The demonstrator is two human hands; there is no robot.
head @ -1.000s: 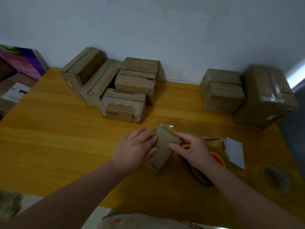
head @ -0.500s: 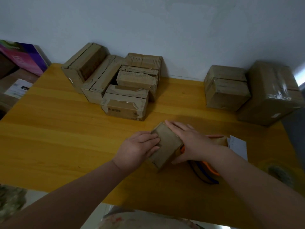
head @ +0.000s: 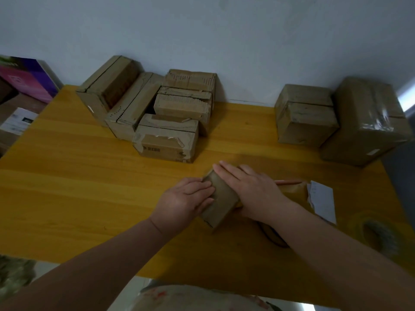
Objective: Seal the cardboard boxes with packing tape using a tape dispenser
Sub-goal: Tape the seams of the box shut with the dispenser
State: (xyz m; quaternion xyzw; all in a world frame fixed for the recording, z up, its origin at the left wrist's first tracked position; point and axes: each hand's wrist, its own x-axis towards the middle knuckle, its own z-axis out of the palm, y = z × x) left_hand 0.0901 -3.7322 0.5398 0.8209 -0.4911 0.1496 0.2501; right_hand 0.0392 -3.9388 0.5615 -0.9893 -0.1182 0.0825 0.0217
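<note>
From the head view, the small cardboard box [head: 221,199] sits tilted on the yellow wooden table [head: 78,187] right in front of you, between your hands. Your left hand [head: 186,198] presses its straight fingers flat against the box's left face, gripping nothing. Your right hand [head: 251,189] lies flat over the box's top and right side, fingers extended, likewise not closed around anything. Only a dark curved part of the tape dispenser [head: 274,236] shows, just beneath your right forearm. A white paper slip [head: 322,203] lies to the right, with a blurred tape roll [head: 379,234] nearer the edge. Five cardboard boxes [head: 168,113] cluster at the back left against the wall, and two larger boxes [head: 305,115] stand at the back right.
</note>
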